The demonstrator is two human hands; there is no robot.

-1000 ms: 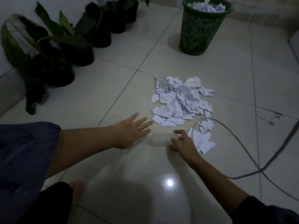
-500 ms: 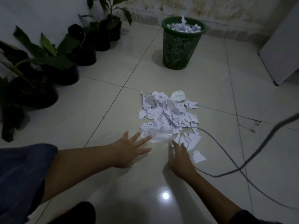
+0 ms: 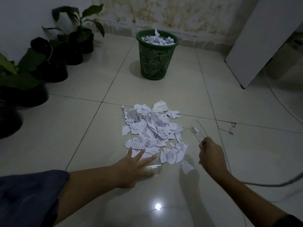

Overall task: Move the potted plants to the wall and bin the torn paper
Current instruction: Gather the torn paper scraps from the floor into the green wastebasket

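A pile of torn lined paper (image 3: 150, 128) lies on the tiled floor in front of me. Behind it stands a green mesh bin (image 3: 154, 63), filled to the rim with paper scraps (image 3: 157, 40). Several potted plants (image 3: 50, 63) in black pots line the left wall. My left hand (image 3: 136, 167) lies flat with spread fingers at the pile's near edge, over a blurred see-through thing. To the right of the pile, my right hand (image 3: 211, 154) is raised, fingers curled round a thin clear strip (image 3: 197, 133) that is blurred.
A grey cable (image 3: 270, 184) loops over the floor on the right, past my right forearm. A white panel (image 3: 262, 38) leans at the back right. One stray scrap (image 3: 186, 167) lies between my hands. A light glare shows on the tile near me.
The view has tilted up toward the bin. My right hand rose from the floor and moved right, curling on the clear strip. My left hand stayed flat at the pile's edge.
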